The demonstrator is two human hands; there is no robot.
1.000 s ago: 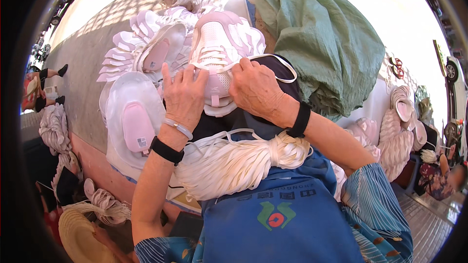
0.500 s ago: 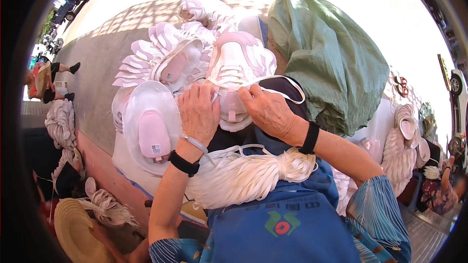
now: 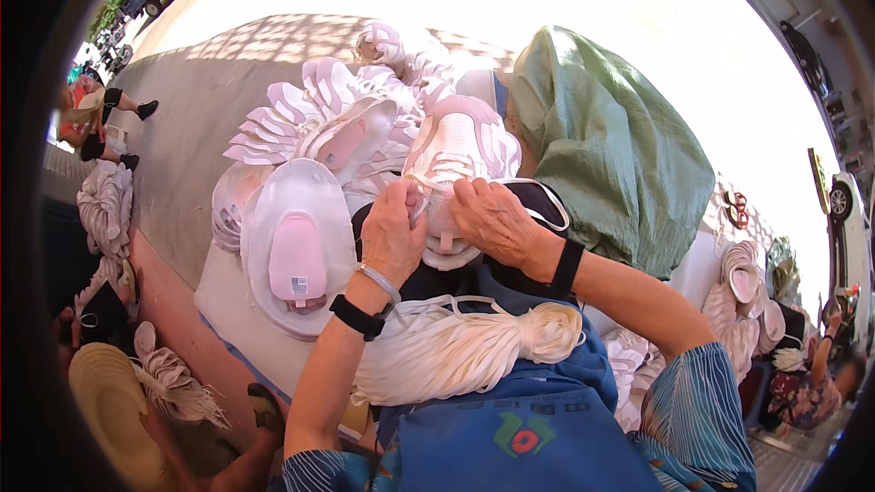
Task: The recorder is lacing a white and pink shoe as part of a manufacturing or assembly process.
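Note:
A white and pale pink shoe upper (image 3: 460, 132) lies in front of me with its toe pointing away. Its pink tongue tab and heel end sit nearest to me. A white shoelace (image 3: 547, 205) runs through its eyelets and trails off to the right over dark cloth. At the left eyelets my left hand (image 3: 394, 232) pinches the lace, fingers closed. Opposite it, my right hand (image 3: 499, 226) is closed on the lace by the upper eyelets; its fingertips partly hide the lace. Below both wrists, a thick bundle of white shoelaces (image 3: 447, 351) rests across my lap.
More pink-white uppers (image 3: 283, 123) are piled beyond and to the left. A white shoe form with a pink insole patch (image 3: 296, 255) lies at left. A big green sack (image 3: 606, 155) bulges at right. Other people with straw hats (image 3: 114, 410) and uppers sit on both sides.
The view has shifted a little, so the scene sits lower. My hands have drawn closer together over the upper, and the lace end by my right hand hangs lower.

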